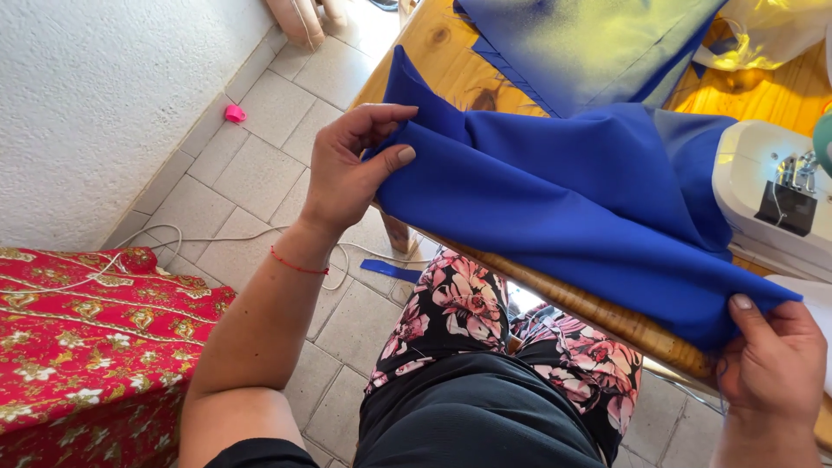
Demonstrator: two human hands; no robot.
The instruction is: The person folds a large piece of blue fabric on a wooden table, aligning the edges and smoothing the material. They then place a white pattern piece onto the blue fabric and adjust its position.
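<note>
1. Nearest the camera, a lap in black cloth and a floral skirt (451, 316) is seen, pressed up to the near edge of a wooden table (451, 52).
2. A folded length of blue fabric (555, 208) is held stretched along that near edge, lying partly on the table and partly over its rim.
3. The left end of the fabric is pinched by the left hand (347, 169): the thumb is closed over the fold from the near side and the fingers are curled behind it, so the cloth is firmly gripped.
4. The right corner is held by the right hand (776, 360), low at the right; the thumb is laid on top of the cloth and the other fingers are tucked beneath, closed on it.
5. As far as can be judged, the fold has been drawn taut and its edges brought together, but nothing has been fed under the needle yet.
6. A white sewing machine (771, 195) stands at the right, just beside the fabric, its lamp lit.
7. More blue cloth (589, 43) lies farther back on the table.
8. On the tiled floor to the left, a red patterned cloth (87, 347), a white cable (199, 238), a blue scrap (390, 270) and a small pink object (235, 113) are seen.
</note>
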